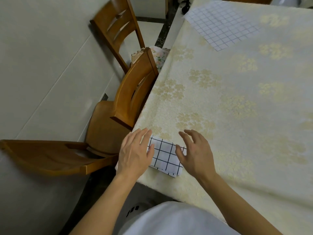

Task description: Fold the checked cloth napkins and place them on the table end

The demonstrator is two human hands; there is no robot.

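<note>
Here the folded napkin [165, 156] lies at the table [237, 99] corner, between both hands. The left hand [135, 153] rests flat on its edge; the right hand [194, 151] is spread, gripping nothing. Best press the stack square, then fetch the unfolded napkin [221, 25] far across.

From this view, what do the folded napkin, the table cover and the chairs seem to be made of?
Folded napkin: thin woven cloth, matte, white with dark check lines; its layered edges look soft.
Table cover: probably embossed vinyl or a textured fabric, cream with raised flower patterns and a faint sheen.
Chairs: wood with a glossy orange-brown varnish.
</note>
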